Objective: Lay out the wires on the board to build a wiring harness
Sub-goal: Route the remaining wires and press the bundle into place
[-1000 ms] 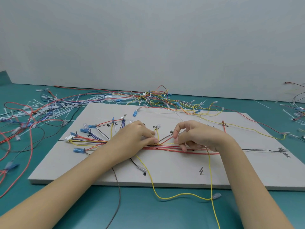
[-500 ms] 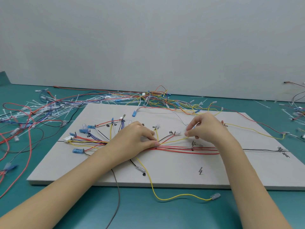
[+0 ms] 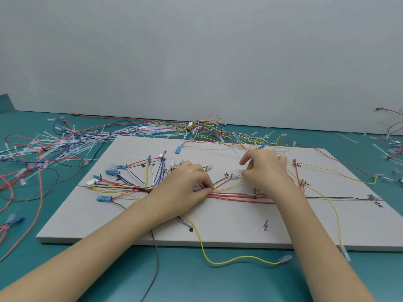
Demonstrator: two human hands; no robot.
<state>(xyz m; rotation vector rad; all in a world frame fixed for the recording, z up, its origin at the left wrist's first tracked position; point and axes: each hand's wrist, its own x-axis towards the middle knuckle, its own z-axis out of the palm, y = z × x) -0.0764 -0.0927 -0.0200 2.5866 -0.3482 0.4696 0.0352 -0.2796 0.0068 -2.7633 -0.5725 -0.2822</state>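
Shifted slightly left, right hand [image 3: 265, 168] pinches a yellow wire [image 3: 236, 184] end — left hand [image 3: 185, 186] still pinching the bundle [image 3: 239, 196].

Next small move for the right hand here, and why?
Probably set the clear terminal down at the black mark beside it. The right hand pinches its yellow wire there, while the left hand presses the red wire bundle to the board, so the trunk looks held for placing this branch.
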